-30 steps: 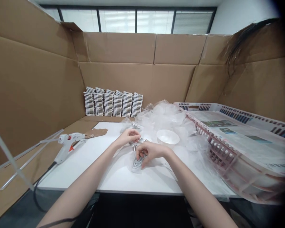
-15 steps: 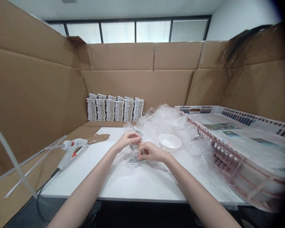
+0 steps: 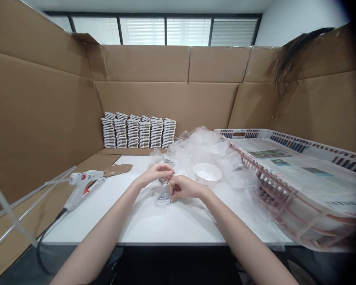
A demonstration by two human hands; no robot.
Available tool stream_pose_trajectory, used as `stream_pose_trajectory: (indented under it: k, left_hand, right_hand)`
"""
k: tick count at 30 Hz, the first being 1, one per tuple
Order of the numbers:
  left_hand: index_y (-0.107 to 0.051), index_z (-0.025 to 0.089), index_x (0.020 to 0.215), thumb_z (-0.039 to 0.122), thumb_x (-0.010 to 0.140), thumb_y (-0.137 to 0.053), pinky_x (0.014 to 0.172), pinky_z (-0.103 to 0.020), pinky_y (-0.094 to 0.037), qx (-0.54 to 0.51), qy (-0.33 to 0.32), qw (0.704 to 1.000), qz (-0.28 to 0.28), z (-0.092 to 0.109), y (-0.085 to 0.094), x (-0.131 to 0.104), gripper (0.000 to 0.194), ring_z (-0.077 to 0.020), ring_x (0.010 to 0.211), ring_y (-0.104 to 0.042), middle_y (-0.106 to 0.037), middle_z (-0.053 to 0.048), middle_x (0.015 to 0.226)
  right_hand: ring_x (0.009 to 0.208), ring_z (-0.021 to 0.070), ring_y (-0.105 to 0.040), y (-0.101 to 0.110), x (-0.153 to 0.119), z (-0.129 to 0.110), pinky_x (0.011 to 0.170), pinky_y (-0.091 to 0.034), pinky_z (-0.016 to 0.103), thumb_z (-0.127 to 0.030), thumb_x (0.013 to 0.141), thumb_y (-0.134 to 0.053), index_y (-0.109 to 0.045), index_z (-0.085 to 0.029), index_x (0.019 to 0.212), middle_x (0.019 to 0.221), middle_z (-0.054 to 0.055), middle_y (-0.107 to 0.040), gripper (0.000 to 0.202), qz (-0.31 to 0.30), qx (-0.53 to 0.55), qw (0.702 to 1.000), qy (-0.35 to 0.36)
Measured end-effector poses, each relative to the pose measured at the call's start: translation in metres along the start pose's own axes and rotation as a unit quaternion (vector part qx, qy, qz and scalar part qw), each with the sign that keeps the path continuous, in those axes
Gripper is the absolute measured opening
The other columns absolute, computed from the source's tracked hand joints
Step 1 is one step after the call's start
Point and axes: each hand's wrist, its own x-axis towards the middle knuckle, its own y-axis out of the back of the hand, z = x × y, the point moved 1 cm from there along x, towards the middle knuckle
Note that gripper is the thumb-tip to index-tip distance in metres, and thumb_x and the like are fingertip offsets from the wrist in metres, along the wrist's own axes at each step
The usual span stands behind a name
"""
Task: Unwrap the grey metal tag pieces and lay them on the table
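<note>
Over the white tabletop (image 3: 172, 229), my two hands meet close together in the middle. My left hand (image 3: 156, 174) is closed, its fingertips pinched at a small item too tiny to make out. The fingers of my right hand (image 3: 186, 187) are also curled closed, against the left fingertips, and hide what they hold. Just below them lies a small grey-and-clear bundle (image 3: 163, 198), perhaps in thin plastic. A white bowl (image 3: 208, 173) stands right of my right hand. Behind the hands is a heap of crumpled clear plastic bags (image 3: 204, 146).
A white glue gun (image 3: 82, 185) with a black cord lies at left beside clear sticks (image 3: 26, 213). Several stacks of thin white pieces (image 3: 139, 133) stand at the back. A pink-and-white plastic basket (image 3: 273, 190) fills the right side. Cardboard walls (image 3: 163, 99) surround the table.
The view has shifted slightly, so everything sits a little left and higher. My right hand has turned a little, its fingers now nearer the left fingertips.
</note>
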Motion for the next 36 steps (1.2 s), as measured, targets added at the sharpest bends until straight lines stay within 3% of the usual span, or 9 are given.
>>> stream_pose_trajectory:
  k: [5, 9, 15, 20, 25, 27, 31, 36]
  left_hand:
    - [-0.068, 0.015, 0.094, 0.048, 0.076, -0.068, 0.069, -0.027, -0.045, 0.008, 0.005, 1.000, 0.010, 0.003, 0.000, -0.001, 0.038, -0.0167, 0.077, -0.061, -0.066, -0.005, 0.080]
    - [-0.068, 0.014, 0.093, 0.050, 0.077, -0.066, 0.072, -0.028, -0.046, 0.005, -0.007, 1.000, 0.023, 0.005, 0.001, -0.002, 0.039, -0.0171, 0.077, -0.061, -0.066, -0.006, 0.081]
    - [-0.068, 0.015, 0.091, 0.048, 0.078, -0.066, 0.074, -0.026, -0.046, 0.025, -0.065, 0.996, 0.060, 0.007, 0.000, -0.001, 0.036, -0.0181, 0.084, -0.060, -0.067, -0.007, 0.090]
    - [-0.068, 0.014, 0.082, 0.042, 0.071, -0.073, 0.061, -0.023, -0.040, 0.086, -0.078, 0.986, 0.116, 0.001, -0.006, 0.002, 0.030, -0.0148, 0.073, -0.055, -0.064, -0.004, 0.081]
    - [-0.064, 0.014, 0.073, 0.042, 0.075, -0.070, 0.062, -0.024, -0.040, 0.045, -0.092, 0.983, 0.151, -0.009, -0.009, 0.007, 0.029, -0.0136, 0.068, -0.054, -0.061, -0.002, 0.071]
    - [-0.064, 0.015, 0.074, 0.042, 0.075, -0.070, 0.065, -0.025, -0.041, 0.027, -0.105, 0.976, 0.188, -0.011, -0.008, 0.009, 0.028, -0.0138, 0.069, -0.054, -0.061, -0.002, 0.072]
    - [-0.062, 0.016, 0.072, 0.043, 0.073, -0.071, 0.072, -0.027, -0.043, 0.001, -0.119, 0.964, 0.237, -0.012, -0.008, 0.011, 0.029, -0.0156, 0.076, -0.057, -0.063, -0.003, 0.080]
    - [-0.063, 0.016, 0.069, 0.044, 0.073, -0.070, 0.079, -0.030, -0.043, 0.033, -0.125, 0.964, 0.231, -0.010, -0.012, 0.014, 0.029, -0.0207, 0.092, -0.059, -0.066, -0.007, 0.094]
  right_hand:
    - [0.058, 0.0109, -0.052, 0.000, -0.001, 0.000, 0.054, -0.034, 0.021, -0.012, 0.066, -0.072, -0.058, -0.017, 0.061, 0.062, -0.004, -0.060, 0.015, 0.045, -0.019, 0.998, -0.034]
    - [0.061, 0.0111, -0.055, 0.003, -0.003, -0.005, 0.056, -0.035, 0.021, -0.006, 0.069, -0.060, -0.058, -0.017, 0.065, 0.066, -0.003, -0.063, 0.012, 0.116, -0.020, 0.991, -0.061]
    - [0.053, 0.0104, -0.049, 0.018, -0.002, -0.002, 0.052, -0.036, 0.022, -0.022, 0.069, -0.063, -0.056, -0.018, 0.065, 0.059, -0.003, -0.056, 0.010, 0.265, 0.065, 0.954, -0.122]
    - [0.051, 0.0103, -0.049, 0.023, 0.000, 0.008, 0.049, -0.038, 0.023, -0.031, 0.066, -0.065, -0.056, -0.017, 0.065, 0.060, -0.002, -0.055, 0.017, 0.281, 0.139, 0.940, -0.132]
    - [0.057, 0.0116, -0.052, 0.020, -0.002, 0.000, 0.055, -0.041, 0.024, -0.047, 0.081, -0.054, -0.059, -0.016, 0.069, 0.067, 0.002, -0.061, 0.033, 0.281, 0.092, 0.950, -0.096]
    - [0.061, 0.0126, -0.055, 0.019, -0.003, -0.004, 0.057, -0.042, 0.024, -0.049, 0.080, -0.057, -0.062, -0.016, 0.073, 0.072, 0.002, -0.064, 0.035, 0.287, 0.041, 0.952, -0.094]
    - [0.065, 0.0142, -0.057, 0.019, -0.002, -0.003, 0.061, -0.041, 0.025, -0.039, 0.075, -0.067, -0.067, -0.017, 0.073, 0.074, 0.002, -0.069, 0.022, 0.307, -0.048, 0.946, -0.088]
    - [0.069, 0.0160, -0.059, 0.020, 0.002, 0.004, 0.064, -0.042, 0.026, -0.035, 0.078, -0.063, -0.069, -0.019, 0.066, 0.073, 0.003, -0.071, 0.021, 0.388, -0.038, 0.918, -0.069]
